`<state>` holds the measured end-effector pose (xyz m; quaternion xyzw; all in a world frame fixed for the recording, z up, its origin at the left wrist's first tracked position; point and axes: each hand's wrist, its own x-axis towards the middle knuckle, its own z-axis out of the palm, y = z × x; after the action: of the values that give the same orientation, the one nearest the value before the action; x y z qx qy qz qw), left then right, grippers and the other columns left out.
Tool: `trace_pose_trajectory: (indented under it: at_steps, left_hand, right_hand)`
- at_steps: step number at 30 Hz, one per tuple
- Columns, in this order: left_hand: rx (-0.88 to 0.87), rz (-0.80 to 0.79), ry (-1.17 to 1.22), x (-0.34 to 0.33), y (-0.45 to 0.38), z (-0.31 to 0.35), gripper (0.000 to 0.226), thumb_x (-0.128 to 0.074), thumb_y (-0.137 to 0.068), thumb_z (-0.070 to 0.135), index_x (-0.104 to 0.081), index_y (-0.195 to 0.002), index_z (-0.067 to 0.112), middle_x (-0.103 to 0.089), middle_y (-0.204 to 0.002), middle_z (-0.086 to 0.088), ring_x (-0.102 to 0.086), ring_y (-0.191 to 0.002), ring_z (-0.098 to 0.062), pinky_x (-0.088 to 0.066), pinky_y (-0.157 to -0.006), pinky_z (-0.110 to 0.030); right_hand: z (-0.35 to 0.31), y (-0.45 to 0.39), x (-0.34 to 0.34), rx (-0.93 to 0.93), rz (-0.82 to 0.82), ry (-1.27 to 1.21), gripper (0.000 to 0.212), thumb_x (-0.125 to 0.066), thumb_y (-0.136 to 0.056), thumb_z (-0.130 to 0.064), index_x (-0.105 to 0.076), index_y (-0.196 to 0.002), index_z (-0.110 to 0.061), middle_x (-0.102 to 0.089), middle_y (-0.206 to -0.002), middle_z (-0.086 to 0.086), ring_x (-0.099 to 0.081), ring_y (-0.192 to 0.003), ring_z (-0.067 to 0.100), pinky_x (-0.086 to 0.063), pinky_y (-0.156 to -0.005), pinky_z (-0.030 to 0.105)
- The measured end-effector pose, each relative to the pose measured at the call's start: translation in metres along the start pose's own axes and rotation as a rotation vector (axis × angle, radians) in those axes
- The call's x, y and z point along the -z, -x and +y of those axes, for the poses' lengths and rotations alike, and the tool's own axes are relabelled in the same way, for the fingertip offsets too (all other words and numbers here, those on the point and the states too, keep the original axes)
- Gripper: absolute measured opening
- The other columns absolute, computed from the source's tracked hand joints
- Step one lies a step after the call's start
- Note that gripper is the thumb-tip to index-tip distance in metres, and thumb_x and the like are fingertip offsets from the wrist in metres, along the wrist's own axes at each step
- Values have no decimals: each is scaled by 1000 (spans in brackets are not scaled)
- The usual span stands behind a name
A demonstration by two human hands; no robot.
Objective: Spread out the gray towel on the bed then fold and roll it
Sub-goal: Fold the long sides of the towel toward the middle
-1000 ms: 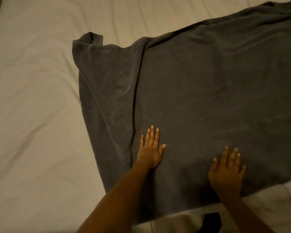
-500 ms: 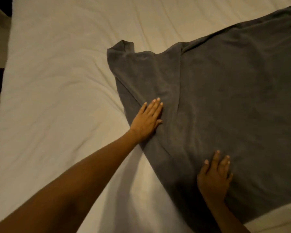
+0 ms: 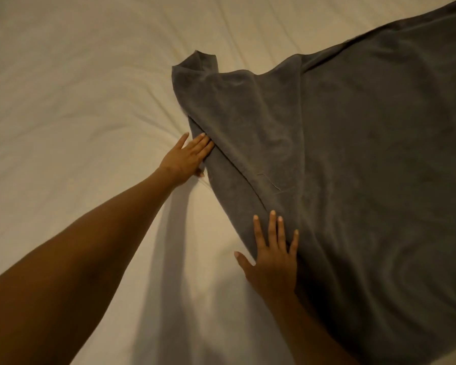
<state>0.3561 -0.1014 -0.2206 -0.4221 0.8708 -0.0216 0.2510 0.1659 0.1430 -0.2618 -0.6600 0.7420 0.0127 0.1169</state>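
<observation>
The gray towel (image 3: 366,159) lies spread over the right half of the white bed (image 3: 77,101), running off the frame's right side. Its far left corner is bunched and curled up, and a long fold runs down from that corner. My left hand (image 3: 186,159) lies flat with straight fingers at the towel's left edge, fingertips touching the cloth. My right hand (image 3: 273,255) presses flat on the same edge nearer to me, fingers spread, partly on the towel and partly on the sheet.
Wrinkled white sheet covers the bed to the left of the towel and beyond it. A dark strip shows at the bed's far left edge. My left forearm stretches across the lower left of the view.
My left hand has slid left off the towel's middle to its left edge. My right hand has also moved left to that edge. The view has shifted left.
</observation>
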Motion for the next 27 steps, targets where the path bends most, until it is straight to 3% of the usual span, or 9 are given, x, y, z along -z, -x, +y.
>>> trace_pose_trajectory:
  at_steps: [6, 10, 13, 16, 20, 24, 27]
  left_hand:
    - [33, 104, 155, 1, -16, -4, 74, -44, -98, 30, 5, -152, 17, 2, -161, -8, -2, -148, -24, -2, -119, -43]
    - [70, 177, 224, 2, -8, 1, 63, -44, -98, 16, -13, -152, 15, -13, -159, -8, -13, -147, -24, -6, -119, -40]
    - [96, 211, 214, -5, 24, -5, 54, -40, -99, 9, -23, -149, 10, -22, -156, -12, -21, -146, -26, 1, -119, -33]
    - [74, 225, 124, -17, 70, -18, 58, -62, -83, -4, -44, -138, 0, -46, -142, -21, -47, -130, -35, 18, -114, -22]
    - [87, 161, 70, -15, 115, -28, 76, -76, -63, -13, -49, -133, -4, -52, -135, -24, -55, -120, -38, 14, -117, -25]
    - [138, 308, 126, 26, 91, -30, 70, -66, -75, -13, -41, -140, -2, -41, -144, -23, -44, -130, -37, 15, -118, -29]
    - [70, 412, 98, 73, 37, -22, 60, -63, -78, -12, -47, -135, -3, -43, -142, -25, -44, -130, -38, 15, -116, -35]
  right_hand:
    - [8, -7, -1, 29, 125, 34, 62, -48, -84, -36, -37, -144, -25, -28, -152, 18, -27, -141, 34, -11, -112, 58]
    - [14, 4, 16, 95, 117, 16, 66, -41, -82, -36, -32, -147, -27, -24, -155, 15, -20, -143, 31, -12, -112, 55]
    - [9, 14, 26, 117, 56, -1, 64, -41, -82, -36, -35, -145, -28, -27, -154, 15, -25, -141, 31, -14, -112, 54]
    - [4, 28, 35, 151, -57, -21, 60, -39, -83, -40, -41, -142, -29, -29, -152, 14, -35, -138, 32, -12, -112, 52]
    - [-7, 44, 51, 167, -120, -74, 57, -37, -83, -43, -47, -137, -30, -37, -149, 13, -41, -134, 30, -19, -107, 51]
    - [2, 36, 70, 23, 47, -192, 51, -45, -89, -42, -48, -138, -26, -35, -150, 14, -34, -138, 30, -24, -108, 53]
    - [27, 16, 87, -98, 192, -204, 50, -45, -92, -39, -48, -139, -21, -34, -150, 17, -32, -139, 32, -24, -110, 54]
